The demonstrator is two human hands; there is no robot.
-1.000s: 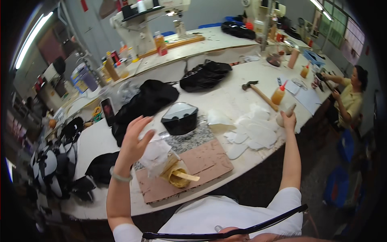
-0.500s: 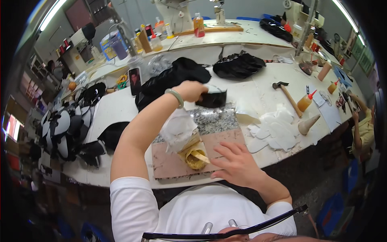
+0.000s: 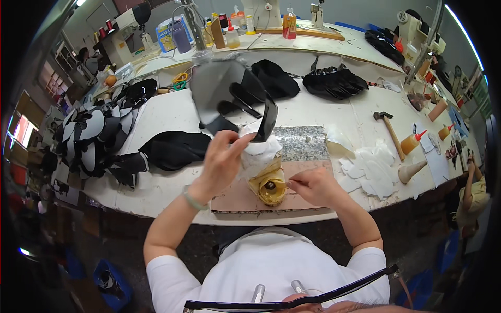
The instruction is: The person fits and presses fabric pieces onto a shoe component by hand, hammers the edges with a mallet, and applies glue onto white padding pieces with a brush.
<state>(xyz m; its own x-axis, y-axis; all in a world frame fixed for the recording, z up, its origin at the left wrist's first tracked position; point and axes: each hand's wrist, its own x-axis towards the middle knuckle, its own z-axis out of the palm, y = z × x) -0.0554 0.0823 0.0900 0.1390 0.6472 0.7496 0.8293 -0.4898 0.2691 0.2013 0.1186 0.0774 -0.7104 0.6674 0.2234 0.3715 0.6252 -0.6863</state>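
Note:
My left hand [image 3: 223, 159] is closed on the lower edge of a black shoe upper [image 3: 245, 96], which stands raised over the table with its grey lining showing. My right hand [image 3: 315, 187] is pinched at the rim of a glue pot [image 3: 271, 195] crusted with yellow glue. Between its fingertips is the end of a thin stick [image 3: 286, 183] that leans out of the pot; most of the stick is hard to make out. Crumpled white paper or cloth [image 3: 258, 156] stands behind the pot. Under these lie a pinkish board [image 3: 308, 169] and a speckled stone slab [image 3: 301, 143].
White cut-out pieces [image 3: 373, 167], a hammer [image 3: 389, 130], a glue bottle [image 3: 412, 142] and a cone [image 3: 411, 172] lie to the right. Black uppers [image 3: 175, 149] and a pile of black-and-white pieces [image 3: 88, 135] are at left. A black bundle [image 3: 334, 83] lies behind. Another person [image 3: 472, 193] works at far right.
My left hand has come nearer and left, raising the black upper and turning its lining into view. My right hand has gone from spread fingers to a pinch at the stick. The view has shifted.

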